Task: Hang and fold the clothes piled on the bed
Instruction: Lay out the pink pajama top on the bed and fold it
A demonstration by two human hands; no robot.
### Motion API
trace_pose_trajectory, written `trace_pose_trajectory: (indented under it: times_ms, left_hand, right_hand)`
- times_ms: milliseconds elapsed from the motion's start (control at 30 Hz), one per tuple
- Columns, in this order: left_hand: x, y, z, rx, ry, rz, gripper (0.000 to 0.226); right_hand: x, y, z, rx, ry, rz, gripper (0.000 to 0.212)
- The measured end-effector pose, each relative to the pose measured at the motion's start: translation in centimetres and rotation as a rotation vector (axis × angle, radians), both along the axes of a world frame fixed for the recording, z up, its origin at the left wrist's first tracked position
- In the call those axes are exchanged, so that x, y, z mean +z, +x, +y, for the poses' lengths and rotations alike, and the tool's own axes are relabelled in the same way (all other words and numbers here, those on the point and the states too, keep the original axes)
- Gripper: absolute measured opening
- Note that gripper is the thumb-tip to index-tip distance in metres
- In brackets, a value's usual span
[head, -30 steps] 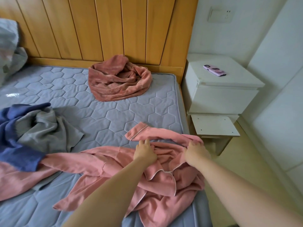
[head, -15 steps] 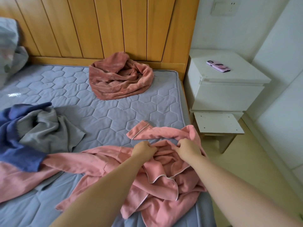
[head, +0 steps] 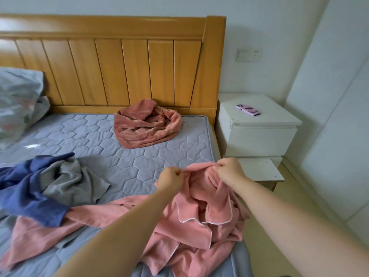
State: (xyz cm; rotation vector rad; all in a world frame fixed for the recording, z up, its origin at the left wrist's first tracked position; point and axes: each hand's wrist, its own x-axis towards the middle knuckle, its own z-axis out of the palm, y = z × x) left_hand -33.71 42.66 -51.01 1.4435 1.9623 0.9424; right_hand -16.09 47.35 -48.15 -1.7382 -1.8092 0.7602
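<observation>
On the bed (head: 139, 156), a blue and grey garment (head: 40, 184) lies crumpled far left of the pink pyjama top (head: 199, 220). The left hand (head: 172, 176) pinches the top's upper edge with curled fingers, lifting it off the mattress; just right, the right hand (head: 229, 170) pinches the same edge. A rust-pink velvet garment (head: 147, 124) sits beyond the top, against the headboard (head: 111, 70).

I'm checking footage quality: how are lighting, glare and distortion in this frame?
Head view: soft, even daylight, faint shadows; a small glare patch on the grey quilted mattress; wide-angle bending of the orange wooden headboard; both hands and the pink piped pyjama top are sharp.
</observation>
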Motion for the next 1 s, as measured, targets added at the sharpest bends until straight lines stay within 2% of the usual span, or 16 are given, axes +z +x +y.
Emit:
trace_pose_trajectory:
  times_ms: [100, 233, 367, 467, 533, 600, 767, 900, 1000]
  left_hand:
    - [3.5, 0.8, -0.4, 0.031, 0.059, -0.093, 0.043]
    - [8.1, 0.7, -1.6, -0.082, 0.125, -0.007, 0.046]
    - [11.7, 0.4, -3.6, -0.235, 0.106, 0.348, 0.029]
    - [13.9, 0.8, -4.9, -0.195, 0.226, 0.63, 0.021]
    - [15.4, 0.9, -5.3, -0.154, 0.293, 0.625, 0.026]
    - [16.6, 0.9, -5.0, -0.162, 0.329, 0.563, 0.03]
    - [19.1, 1.8, -5.5, -0.259, 0.387, 0.526, 0.019]
    - [19.7, 1.7, -6.0, -0.21, 0.426, 0.674, 0.024]
    - [19.7, 1.0, -5.6, -0.182, 0.379, 0.496, 0.019]
  right_hand:
    - [3.2, 0.5, -1.4, 0.02, 0.113, -0.05, 0.033]
    - [7.0, 1.5, -4.3, 0.16, 0.161, -0.117, 0.037]
    - [10.1, 2.5, -6.6, 0.172, 0.144, -0.146, 0.036]
    - [12.4, 2.7, -7.4, 0.15, 0.21, -0.045, 0.03]
    - [14.0, 2.6, -8.0, 0.137, 0.262, -0.036, 0.023]
    - [15.3, 2.5, -8.4, 0.124, 0.314, -0.015, 0.027]
    - [16.9, 1.7, -8.6, 0.108, 0.393, 0.022, 0.031]
    - [16.8, 1.8, -8.8, 0.086, 0.39, -0.01, 0.026]
    - [16.8, 1.7, -9.6, 0.195, 0.35, -0.06, 0.024]
